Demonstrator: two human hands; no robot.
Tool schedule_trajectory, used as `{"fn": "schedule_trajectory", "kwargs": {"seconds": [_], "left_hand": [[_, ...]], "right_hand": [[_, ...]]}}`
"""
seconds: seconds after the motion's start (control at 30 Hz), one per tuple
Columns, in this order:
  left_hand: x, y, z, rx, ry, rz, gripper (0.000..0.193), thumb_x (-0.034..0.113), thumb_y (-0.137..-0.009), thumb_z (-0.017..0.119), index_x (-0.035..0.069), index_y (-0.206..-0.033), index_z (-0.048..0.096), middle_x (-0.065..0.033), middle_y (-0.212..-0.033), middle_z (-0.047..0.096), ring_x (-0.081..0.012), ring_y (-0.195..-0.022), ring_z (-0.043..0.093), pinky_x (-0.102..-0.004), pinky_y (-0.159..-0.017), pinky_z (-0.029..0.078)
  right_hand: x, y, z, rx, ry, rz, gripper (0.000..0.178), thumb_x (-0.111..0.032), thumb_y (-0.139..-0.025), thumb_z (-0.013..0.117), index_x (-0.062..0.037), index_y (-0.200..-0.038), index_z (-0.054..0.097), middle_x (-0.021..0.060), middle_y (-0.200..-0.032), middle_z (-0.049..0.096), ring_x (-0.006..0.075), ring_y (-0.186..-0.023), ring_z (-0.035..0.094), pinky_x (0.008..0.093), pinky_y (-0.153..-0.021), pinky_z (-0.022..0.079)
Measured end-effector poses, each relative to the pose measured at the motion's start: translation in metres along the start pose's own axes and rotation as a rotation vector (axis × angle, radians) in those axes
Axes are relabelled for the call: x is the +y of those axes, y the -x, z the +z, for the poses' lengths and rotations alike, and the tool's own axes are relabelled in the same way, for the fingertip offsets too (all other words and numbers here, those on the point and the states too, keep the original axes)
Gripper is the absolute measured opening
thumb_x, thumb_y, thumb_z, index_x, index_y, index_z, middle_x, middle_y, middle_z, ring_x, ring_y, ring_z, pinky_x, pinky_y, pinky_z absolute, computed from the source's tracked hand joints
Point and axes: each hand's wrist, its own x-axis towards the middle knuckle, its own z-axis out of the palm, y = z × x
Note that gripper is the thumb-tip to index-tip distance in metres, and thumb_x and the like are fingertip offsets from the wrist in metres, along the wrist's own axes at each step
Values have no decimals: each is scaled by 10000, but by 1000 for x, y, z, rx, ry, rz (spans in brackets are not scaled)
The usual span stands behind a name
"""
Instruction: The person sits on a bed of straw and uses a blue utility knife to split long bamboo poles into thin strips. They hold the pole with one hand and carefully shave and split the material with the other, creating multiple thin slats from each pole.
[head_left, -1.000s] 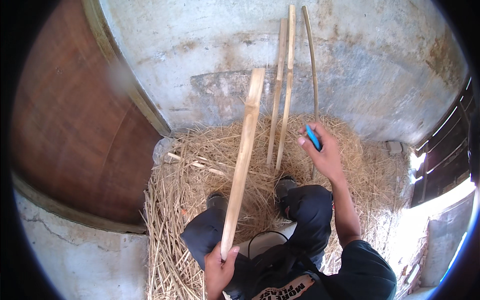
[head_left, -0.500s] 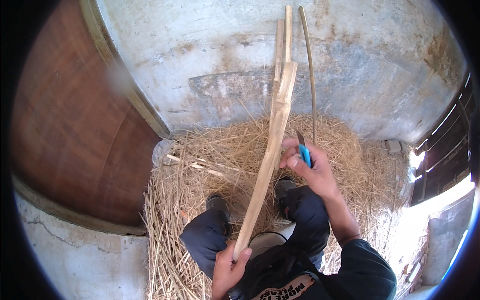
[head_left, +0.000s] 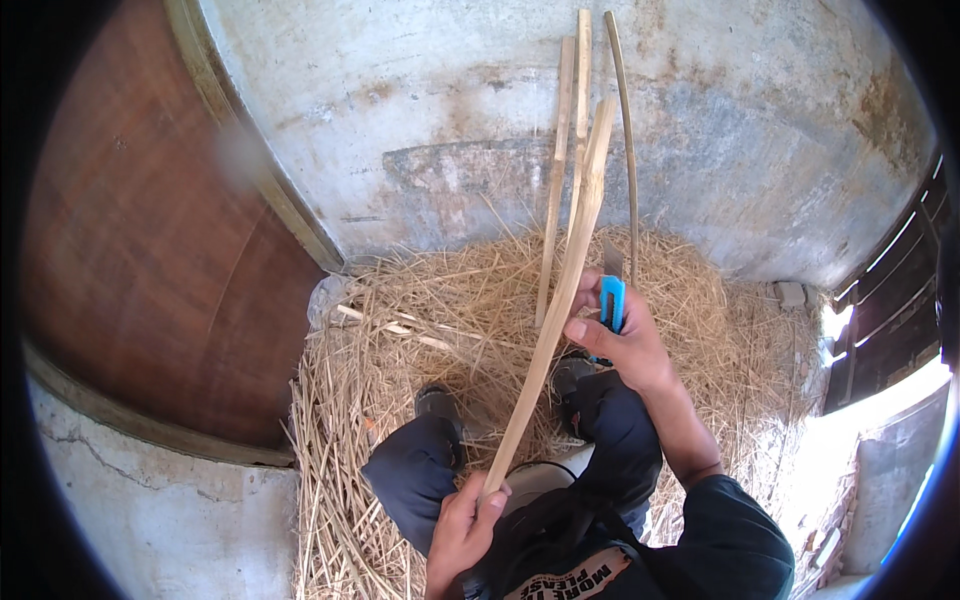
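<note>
A long bamboo strip (head_left: 543, 350) slants up and away from me, its near end gripped by my left hand (head_left: 465, 530) close to my lap. My right hand (head_left: 625, 345) is wrapped round a blue utility knife (head_left: 613, 300), whose blade points up, away from me. The fingertips of that hand are at the strip's right side, about halfway along. Whether they touch it is hard to see. The blade stands a little to the right of the strip.
Two more bamboo strips (head_left: 557, 180) and a thin curved stick (head_left: 624, 130) lean on the stained wall (head_left: 450, 100). Straw and bamboo shavings (head_left: 420, 290) cover the ground. A brown door panel (head_left: 150, 260) is left; dark slats (head_left: 890, 290) stand right. I sit with knees apart.
The bamboo strip has turned in my left hand and shows a narrower face, its far end shifted right. My right hand has rotated, showing more of the knife's blue handle.
</note>
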Motion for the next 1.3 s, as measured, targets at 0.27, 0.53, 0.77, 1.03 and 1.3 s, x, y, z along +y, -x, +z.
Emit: {"fn": "schedule_trajectory", "kwargs": {"seconds": [0.27,0.53,0.77,1.03,1.3], "left_hand": [[25,-14,0,78,56,91,467,414,-1172,441,-11,-1129,630,-32,-719,530,-117,-614,476,-302,-580,388],[42,-22,2,152,26,103,457,422,-1173,434,-3,-1122,592,-145,-795,611,-260,-678,579,-385,-673,481],[44,-27,11,225,-97,165,359,343,-1159,481,-6,-1115,557,-223,-799,628,-437,-692,639,-484,-642,488],[61,-31,20,321,-215,132,269,242,-1131,535,-27,-1124,533,-277,-794,645,-538,-753,651,-549,-654,496],[56,-33,26,382,-295,134,240,214,-1124,531,-26,-1132,541,-292,-809,658,-548,-783,664,-565,-667,497]], "right_hand": [[21,29,9,-58,387,-338,348,-276,-1036,739,-23,-1266,673,72,-906,657,165,-786,651,313,-682,503],[21,47,36,-200,799,-607,368,-299,-905,846,-102,-1205,761,25,-783,621,219,-611,644,348,-541,510],[19,47,40,-176,816,-659,372,-296,-891,855,-98,-1194,769,5,-749,595,195,-581,635,340,-506,489],[19,50,44,-150,833,-633,382,-316,-880,862,-94,-1177,771,10,-739,600,199,-559,630,341,-486,478],[15,48,45,-153,888,-602,368,-325,-881,863,-100,-1161,778,6,-747,634,202,-567,651,337,-482,489]]}}
